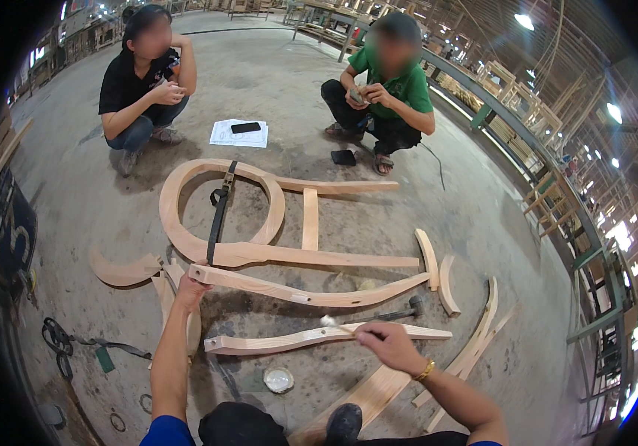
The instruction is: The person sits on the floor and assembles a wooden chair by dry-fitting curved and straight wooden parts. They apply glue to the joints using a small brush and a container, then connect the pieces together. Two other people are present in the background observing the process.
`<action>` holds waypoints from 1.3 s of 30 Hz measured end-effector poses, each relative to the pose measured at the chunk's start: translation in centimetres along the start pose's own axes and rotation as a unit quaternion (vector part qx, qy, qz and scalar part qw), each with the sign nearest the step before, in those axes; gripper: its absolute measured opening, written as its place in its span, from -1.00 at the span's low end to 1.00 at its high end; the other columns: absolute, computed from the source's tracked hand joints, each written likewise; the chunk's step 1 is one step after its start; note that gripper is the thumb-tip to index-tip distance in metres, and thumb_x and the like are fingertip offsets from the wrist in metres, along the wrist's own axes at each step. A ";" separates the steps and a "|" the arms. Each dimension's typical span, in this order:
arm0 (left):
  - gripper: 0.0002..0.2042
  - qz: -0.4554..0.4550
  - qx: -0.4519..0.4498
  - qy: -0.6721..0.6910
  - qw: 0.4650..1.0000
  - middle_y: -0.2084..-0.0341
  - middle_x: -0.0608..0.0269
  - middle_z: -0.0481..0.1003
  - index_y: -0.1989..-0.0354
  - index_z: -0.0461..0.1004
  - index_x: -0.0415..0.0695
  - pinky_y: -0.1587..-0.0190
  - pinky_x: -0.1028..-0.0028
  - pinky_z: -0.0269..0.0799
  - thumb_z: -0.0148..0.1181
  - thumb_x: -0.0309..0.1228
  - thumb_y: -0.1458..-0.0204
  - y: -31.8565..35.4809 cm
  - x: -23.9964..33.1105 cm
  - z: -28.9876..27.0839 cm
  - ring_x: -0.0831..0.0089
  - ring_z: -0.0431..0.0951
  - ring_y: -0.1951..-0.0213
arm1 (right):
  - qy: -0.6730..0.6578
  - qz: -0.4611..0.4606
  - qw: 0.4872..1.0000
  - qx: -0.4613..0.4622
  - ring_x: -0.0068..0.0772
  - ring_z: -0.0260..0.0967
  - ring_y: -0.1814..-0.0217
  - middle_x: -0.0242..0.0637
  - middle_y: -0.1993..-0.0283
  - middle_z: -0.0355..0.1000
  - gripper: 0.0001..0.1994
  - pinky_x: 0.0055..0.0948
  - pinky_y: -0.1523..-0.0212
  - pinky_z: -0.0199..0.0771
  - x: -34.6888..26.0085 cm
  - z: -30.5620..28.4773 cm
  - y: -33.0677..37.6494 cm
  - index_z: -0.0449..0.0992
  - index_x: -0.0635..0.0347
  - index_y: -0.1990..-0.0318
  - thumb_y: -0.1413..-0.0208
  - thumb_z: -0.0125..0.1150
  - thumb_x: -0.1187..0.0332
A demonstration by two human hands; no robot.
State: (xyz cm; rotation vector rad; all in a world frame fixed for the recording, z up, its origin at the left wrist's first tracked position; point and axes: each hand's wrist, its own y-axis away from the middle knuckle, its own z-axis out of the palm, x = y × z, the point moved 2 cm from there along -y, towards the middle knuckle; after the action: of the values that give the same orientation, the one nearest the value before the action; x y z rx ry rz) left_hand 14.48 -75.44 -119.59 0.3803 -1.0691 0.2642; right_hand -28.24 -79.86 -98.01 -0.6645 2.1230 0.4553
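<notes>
My left hand [191, 288] is closed around the left end of a long curved wooden chair leg [282, 290], which has mortises along its side. In my right hand [392, 348] is a thin glue stick [339, 326] with white glue on its tip. That tip is just above a second curved leg [259, 343] lying on the floor; I cannot tell whether it touches. Between my arms stands a small round dish of white glue [279, 380]. Beyond the held leg lies a chair back frame [172, 201] with a round ring, a black ratchet strap [218, 223] across it.
A mallet [408, 308] lies between the two legs. Loose curved pieces [482, 334] are at the right, more [122, 269] at the left, with another strap [114, 344]. Two people [144, 82] squat beyond the frame, near papers and a phone [245, 128]. A wide board [360, 401] lies by my foot.
</notes>
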 end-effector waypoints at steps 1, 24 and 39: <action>-0.55 0.019 -0.025 -0.042 0.999 0.21 0.29 0.43 0.08 0.36 -0.17 0.23 0.47 0.48 0.28 -0.69 0.22 0.4 1.0 1.2 0.48 0.50 0.20 | -0.003 -0.011 1.000 0.020 -0.55 0.33 0.45 -0.28 0.44 0.47 -0.82 -0.53 0.38 0.35 0.1 -0.8 0.1 0.54 0.28 0.26 -0.09 0.18 0.35; -0.65 0.258 -0.153 -0.148 0.942 0.37 0.18 0.55 0.21 0.44 -0.26 0.20 0.48 0.48 0.42 -0.42 0.15 14.7 16.0 28.0 0.50 0.55 0.29 | 0.234 -0.188 0.931 0.207 -0.27 0.35 0.52 -0.20 0.51 0.41 -0.92 -0.47 0.47 0.31 -19.6 -9.2 4.6 0.52 0.30 0.37 -0.02 0.18 0.46; -0.67 0.268 -0.112 -0.138 0.947 0.41 0.23 0.55 0.26 0.44 -0.27 0.24 0.53 0.47 0.43 -0.41 0.15 14.8 15.6 27.3 0.59 0.52 0.33 | 0.147 -0.154 0.956 0.202 -0.11 0.42 0.48 -0.11 0.51 0.45 -0.85 -0.34 0.43 0.37 -19.3 -7.2 3.3 0.55 0.30 0.38 -0.05 0.16 0.37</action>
State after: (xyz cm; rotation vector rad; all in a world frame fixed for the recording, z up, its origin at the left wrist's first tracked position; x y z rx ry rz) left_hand -5.92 -73.22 -91.57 -0.0909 -1.4549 0.5784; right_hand -24.99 -75.32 -77.92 -0.8399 2.2381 -0.2605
